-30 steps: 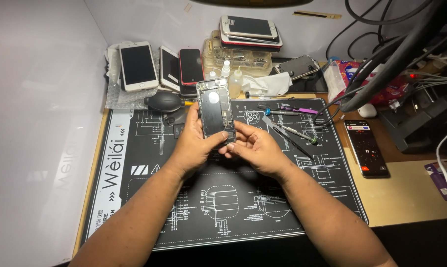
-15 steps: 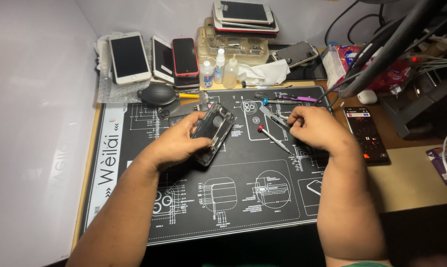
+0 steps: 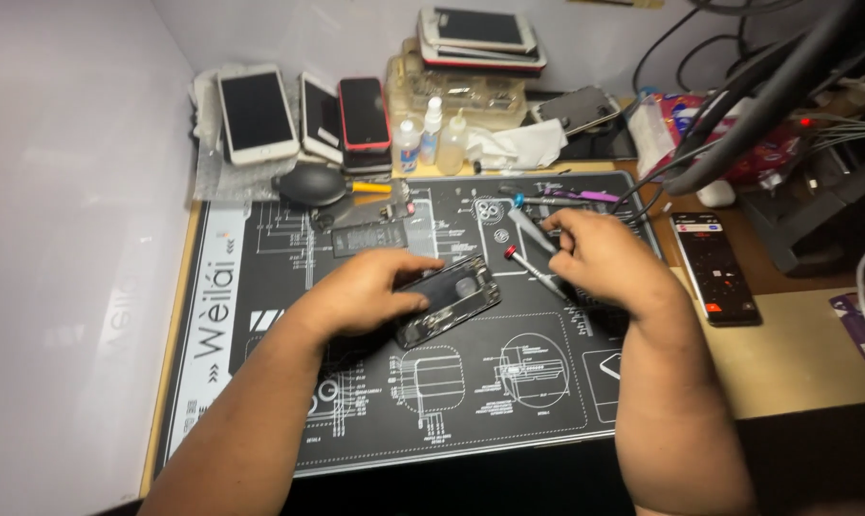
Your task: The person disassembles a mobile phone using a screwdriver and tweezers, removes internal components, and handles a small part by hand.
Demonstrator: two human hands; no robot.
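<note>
**Opened phone under the left hand, drivers at the right**

We see the left hand [image 3: 370, 294] lying over the near end of an opened phone body [image 3: 449, 299], thumb and fingers closed around its edges so that it is held down on the black repair mat [image 3: 260, 382]. The phone body sits near the mat's centre, its long axis running from about eight o'clock up toward two o'clock, and the free end points out from under the left hand toward the right hand [image 3: 600, 256].

The right hand rests at about two o'clock from the phone body, just beside it but not touching it. Its fingers are curled in narrowly over a red-tipped screwdriver [image 3: 533, 270]; we cannot tell whether they actually pinch the shaft or only rest on it. That driver lies slanted, red cap toward eleven o'clock, between the right hand and the phone's free end. A blue-tipped screwdriver [image 3: 526, 218] lies just beyond it at twelve o'clock from the hand, on much the same slant.

So the left hand is the one on the phone, and the right hand is the nearer to the tools. A loose flat battery [image 3: 370, 236] lies at eleven o'clock from the phone, and a black air blower [image 3: 310, 185] sits beyond that. Along the far edge of the table [image 3: 805, 354] stand several phones, among them a white phone [image 3: 256, 113].
</note>
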